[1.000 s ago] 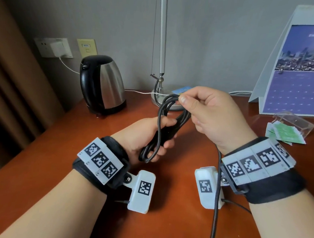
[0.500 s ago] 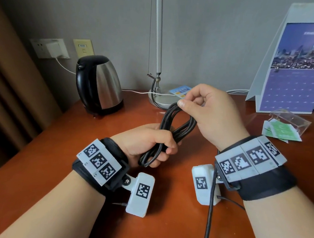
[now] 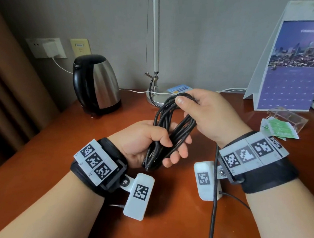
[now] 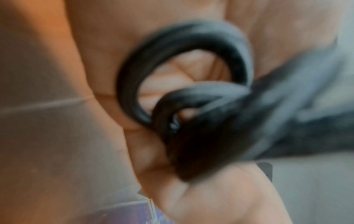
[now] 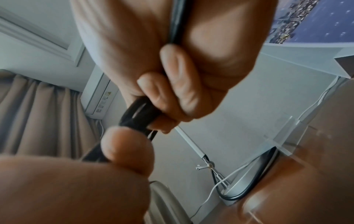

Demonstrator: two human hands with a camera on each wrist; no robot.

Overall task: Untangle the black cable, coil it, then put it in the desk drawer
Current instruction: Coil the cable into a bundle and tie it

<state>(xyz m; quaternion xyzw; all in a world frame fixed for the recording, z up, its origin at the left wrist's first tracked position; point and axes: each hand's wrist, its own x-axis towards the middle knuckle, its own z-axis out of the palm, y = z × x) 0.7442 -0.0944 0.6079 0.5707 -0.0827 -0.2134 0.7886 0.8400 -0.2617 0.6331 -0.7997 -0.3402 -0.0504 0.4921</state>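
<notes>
Both hands are raised above the wooden desk (image 3: 37, 166), in front of the lamp base (image 3: 156, 100). The left hand (image 3: 147, 144) sits lower and nearer the person, knuckles up, its fingers and thumb wrapped round the lower part of the black cable (image 3: 170, 131) bundle. The right hand (image 3: 208, 115) is higher, just in front of the lamp base, pinching the top of the loops between thumb and curled fingers; the right wrist view shows those fingers (image 5: 172, 84) folded tightly over the cable (image 5: 139, 115).

The left wrist view is badly blurred: only dark loops of cable (image 4: 172, 75) against the palm can be made out. The cable's plugs are not visible in any view. One loose strand drops from under the right wrist and runs off the bottom edge of the head view, so its end is cut off. Where the strands pass inside each fist is hidden.

The cable is thin, round and matte black, gathered into several long oval loops held between the two hands, the strands lying roughly parallel and slightly twisted in the middle. Left of the lamp base stands a steel-and-black electric kettle (image 3: 97, 85); right of it, a desk calendar (image 3: 293, 72).
</notes>
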